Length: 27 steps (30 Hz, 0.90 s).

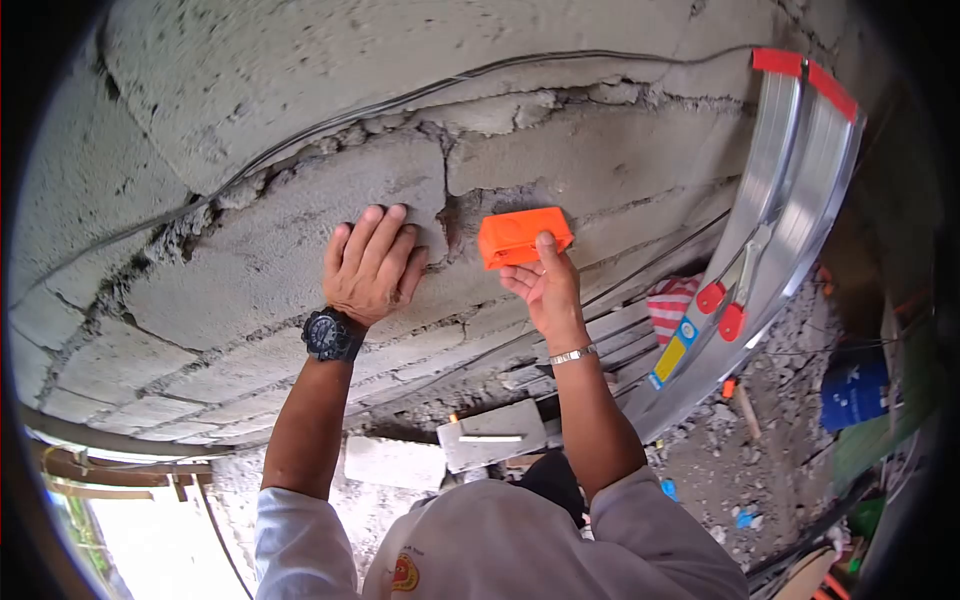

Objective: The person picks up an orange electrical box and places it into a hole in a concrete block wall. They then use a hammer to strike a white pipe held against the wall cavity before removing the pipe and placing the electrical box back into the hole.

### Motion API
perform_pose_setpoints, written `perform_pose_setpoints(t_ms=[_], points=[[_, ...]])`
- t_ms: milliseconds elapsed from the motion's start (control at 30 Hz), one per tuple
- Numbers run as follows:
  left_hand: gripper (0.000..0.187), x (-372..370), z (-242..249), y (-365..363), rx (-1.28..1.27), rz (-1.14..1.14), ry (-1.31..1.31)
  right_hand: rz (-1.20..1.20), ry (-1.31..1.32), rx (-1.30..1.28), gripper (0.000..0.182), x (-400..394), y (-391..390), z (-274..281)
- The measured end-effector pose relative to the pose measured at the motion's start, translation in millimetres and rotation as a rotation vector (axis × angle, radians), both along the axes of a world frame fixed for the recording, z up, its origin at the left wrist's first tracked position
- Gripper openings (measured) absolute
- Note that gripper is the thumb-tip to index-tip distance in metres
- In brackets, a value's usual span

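Observation:
My left hand (372, 265), with a black watch on its wrist, lies flat on a grey concrete block wall (290, 235), fingers stretched out. In my right hand (545, 285) is an orange plastic electrical box (522, 232), pinched between the thumb on the near side and fingers below. The box is close to the wall; whether it touches cannot be made out. Just left of it, a rough vertical gap (452, 215) runs between two blocks. A ragged, broken mortar joint (330, 135) crosses the wall above both hands.
A dark cable (430, 88) runs along the wall above. An aluminium ladder (775, 190) with red ends leans at the right. Below are loose blocks (395, 462), rubble (715, 450), a red-striped bag (672, 305) and a blue container (855, 393).

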State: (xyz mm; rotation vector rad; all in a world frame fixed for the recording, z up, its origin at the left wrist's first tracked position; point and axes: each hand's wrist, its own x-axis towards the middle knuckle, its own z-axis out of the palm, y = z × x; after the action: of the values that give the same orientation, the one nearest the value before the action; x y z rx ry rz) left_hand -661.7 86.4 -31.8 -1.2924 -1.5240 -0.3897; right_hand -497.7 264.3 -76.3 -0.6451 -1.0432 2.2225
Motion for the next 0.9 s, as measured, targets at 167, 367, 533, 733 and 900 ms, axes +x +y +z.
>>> perform_pose_setpoints(t_ms=[167, 367, 533, 733, 900], points=[[0.029, 1, -3, 3, 0.035, 0.061, -0.006, 0.023, 0.086, -0.038, 0.051, 5, 5, -6], [0.031, 2, -4, 5, 0.035, 0.086, 0.022, 0.032, 0.097, -0.006, 0.055, -1, 9, 1], [0.031, 2, -5, 5, 0.035, 0.093, 0.021, 0.020, 0.066, 0.019, 0.059, -7, 3, 4], [0.039, 0, -6, 3, -0.010, 0.097, 0.043, 0.009, 0.030, 0.079, 0.057, -26, -13, 21], [0.034, 1, -6, 5, 0.032, 0.066, 0.012, 0.036, -0.020, 0.048, 0.060, -40, -2, 26]])
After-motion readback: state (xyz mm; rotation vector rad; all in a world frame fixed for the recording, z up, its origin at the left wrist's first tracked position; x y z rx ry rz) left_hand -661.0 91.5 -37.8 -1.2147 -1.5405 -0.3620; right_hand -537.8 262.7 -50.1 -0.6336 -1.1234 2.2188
